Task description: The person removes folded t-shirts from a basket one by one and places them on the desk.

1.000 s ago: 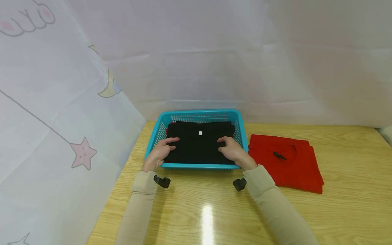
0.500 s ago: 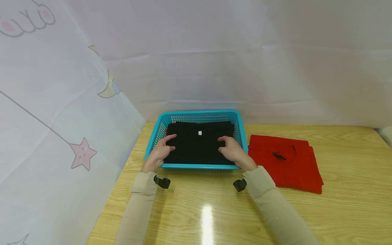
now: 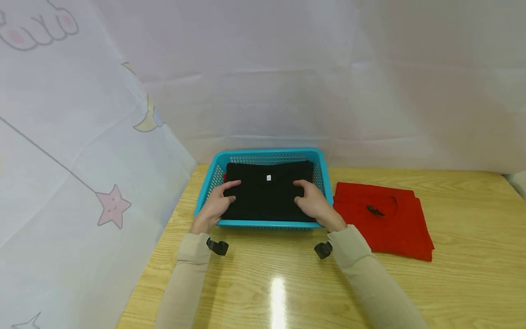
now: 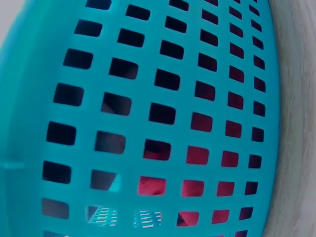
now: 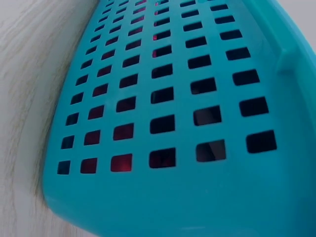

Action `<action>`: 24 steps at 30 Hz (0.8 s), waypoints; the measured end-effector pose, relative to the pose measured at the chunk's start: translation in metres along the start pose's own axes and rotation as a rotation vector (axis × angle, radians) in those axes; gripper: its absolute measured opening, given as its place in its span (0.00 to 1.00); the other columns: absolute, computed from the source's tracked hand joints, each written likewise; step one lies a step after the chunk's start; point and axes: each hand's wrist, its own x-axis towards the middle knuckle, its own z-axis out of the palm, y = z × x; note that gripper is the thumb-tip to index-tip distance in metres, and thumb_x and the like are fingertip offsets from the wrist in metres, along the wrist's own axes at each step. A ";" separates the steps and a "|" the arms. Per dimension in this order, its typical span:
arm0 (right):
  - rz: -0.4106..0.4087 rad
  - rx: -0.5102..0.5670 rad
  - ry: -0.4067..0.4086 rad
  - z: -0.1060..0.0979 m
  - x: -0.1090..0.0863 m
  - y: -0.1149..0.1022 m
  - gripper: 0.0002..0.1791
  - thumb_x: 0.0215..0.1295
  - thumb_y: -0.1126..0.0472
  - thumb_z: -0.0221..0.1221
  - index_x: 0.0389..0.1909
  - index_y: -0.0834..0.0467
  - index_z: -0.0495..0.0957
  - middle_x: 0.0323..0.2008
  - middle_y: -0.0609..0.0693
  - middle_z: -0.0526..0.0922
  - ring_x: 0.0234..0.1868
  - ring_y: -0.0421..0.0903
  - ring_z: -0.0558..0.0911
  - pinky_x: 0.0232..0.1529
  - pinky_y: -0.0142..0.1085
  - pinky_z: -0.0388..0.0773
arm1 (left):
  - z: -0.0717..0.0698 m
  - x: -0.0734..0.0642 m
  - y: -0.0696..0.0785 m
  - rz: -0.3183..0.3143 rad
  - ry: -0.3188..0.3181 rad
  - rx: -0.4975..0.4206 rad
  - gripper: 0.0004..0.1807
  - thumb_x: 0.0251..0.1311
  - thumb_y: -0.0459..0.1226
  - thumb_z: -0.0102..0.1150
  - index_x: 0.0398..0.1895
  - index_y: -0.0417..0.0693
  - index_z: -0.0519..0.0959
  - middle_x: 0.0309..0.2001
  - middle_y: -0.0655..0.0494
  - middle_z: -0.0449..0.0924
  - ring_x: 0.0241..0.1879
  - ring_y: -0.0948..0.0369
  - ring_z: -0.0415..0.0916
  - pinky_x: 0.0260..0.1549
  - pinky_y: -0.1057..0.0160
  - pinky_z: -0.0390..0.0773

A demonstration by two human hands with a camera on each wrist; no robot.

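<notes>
A folded black garment (image 3: 269,201) with a small white label near its back edge lies in a blue plastic basket (image 3: 267,224). My left hand (image 3: 215,203) rests at the garment's left side, index finger and thumb stretched out apart over the cloth. My right hand (image 3: 314,203) mirrors it on the right side. The other fingers of both hands reach down inside the basket and are mostly hidden. In the left wrist view the basket's perforated wall (image 4: 197,89) fills the picture, with red cloth (image 4: 195,187) behind the holes; the right wrist view shows its wall (image 5: 148,187) likewise.
A folded red garment (image 3: 394,233) with a small dark mark lies flat on the wooden table (image 3: 472,228), right of the basket. A pale curtain (image 3: 287,91) hangs behind, and a printed sheet (image 3: 82,151) stands at the left.
The black garment's back edge has shifted a little and now looks uneven, higher at its right corner. Both hands stay at its sides almost unmoved; the view has tilted slightly.
</notes>
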 end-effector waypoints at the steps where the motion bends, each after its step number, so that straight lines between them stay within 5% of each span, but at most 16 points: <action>1: -0.005 0.007 0.002 0.000 0.000 0.000 0.31 0.66 0.70 0.46 0.70 0.67 0.57 0.72 0.62 0.57 0.22 0.48 0.63 0.28 0.37 0.64 | 0.000 0.000 0.000 0.005 -0.001 0.005 0.30 0.68 0.24 0.41 0.72 0.54 0.62 0.78 0.52 0.39 0.74 0.46 0.47 0.69 0.42 0.56; 4: -0.014 0.032 0.007 -0.001 0.000 0.001 0.31 0.65 0.70 0.46 0.71 0.66 0.57 0.72 0.62 0.58 0.14 0.45 0.58 0.26 0.37 0.64 | 0.000 0.000 -0.001 0.019 0.005 0.016 0.30 0.69 0.24 0.41 0.72 0.54 0.63 0.78 0.52 0.41 0.74 0.48 0.48 0.69 0.42 0.56; 5: -0.017 0.035 0.009 -0.001 0.000 0.001 0.31 0.66 0.70 0.46 0.71 0.65 0.57 0.72 0.62 0.58 0.13 0.44 0.58 0.25 0.37 0.64 | 0.000 0.000 -0.002 0.020 0.007 0.013 0.30 0.69 0.24 0.41 0.72 0.54 0.63 0.78 0.52 0.41 0.77 0.49 0.34 0.70 0.41 0.54; 7: -0.020 0.043 0.017 -0.001 -0.001 0.002 0.31 0.66 0.70 0.47 0.71 0.64 0.57 0.72 0.61 0.58 0.11 0.44 0.57 0.23 0.36 0.64 | 0.000 0.001 -0.002 0.024 0.014 0.018 0.30 0.69 0.24 0.42 0.71 0.55 0.64 0.78 0.52 0.42 0.77 0.49 0.37 0.69 0.41 0.55; 8: -0.024 0.043 0.022 -0.001 -0.001 0.002 0.32 0.66 0.70 0.47 0.72 0.64 0.57 0.72 0.61 0.58 0.11 0.44 0.57 0.23 0.36 0.65 | 0.000 0.001 -0.002 0.028 0.017 0.026 0.30 0.69 0.24 0.42 0.72 0.55 0.63 0.78 0.52 0.42 0.72 0.47 0.51 0.66 0.42 0.60; 10: -0.033 0.046 0.028 -0.002 -0.002 0.002 0.32 0.66 0.71 0.47 0.72 0.63 0.56 0.72 0.61 0.57 0.11 0.44 0.57 0.23 0.37 0.65 | 0.000 0.001 -0.002 0.035 0.025 0.026 0.30 0.69 0.25 0.42 0.71 0.56 0.64 0.78 0.52 0.42 0.72 0.47 0.52 0.66 0.42 0.60; 14: -0.044 0.059 0.048 -0.003 -0.002 0.002 0.32 0.66 0.71 0.48 0.72 0.62 0.57 0.73 0.60 0.56 0.13 0.45 0.57 0.26 0.38 0.64 | 0.000 0.001 -0.002 0.062 0.042 0.010 0.30 0.68 0.25 0.44 0.71 0.56 0.64 0.78 0.54 0.42 0.74 0.50 0.47 0.69 0.42 0.56; 15: -0.045 0.063 0.053 -0.003 -0.002 0.002 0.32 0.66 0.71 0.48 0.72 0.61 0.57 0.73 0.60 0.56 0.14 0.45 0.57 0.27 0.38 0.64 | 0.000 0.001 -0.002 0.069 0.046 -0.001 0.30 0.69 0.26 0.44 0.71 0.56 0.64 0.78 0.55 0.42 0.77 0.52 0.32 0.71 0.41 0.51; 24: -0.062 0.108 0.105 -0.004 -0.001 0.006 0.31 0.68 0.70 0.49 0.72 0.59 0.58 0.71 0.60 0.60 0.11 0.44 0.57 0.23 0.36 0.65 | -0.001 0.000 -0.002 0.124 0.085 -0.035 0.26 0.70 0.31 0.47 0.70 0.56 0.66 0.77 0.57 0.44 0.78 0.54 0.35 0.72 0.43 0.50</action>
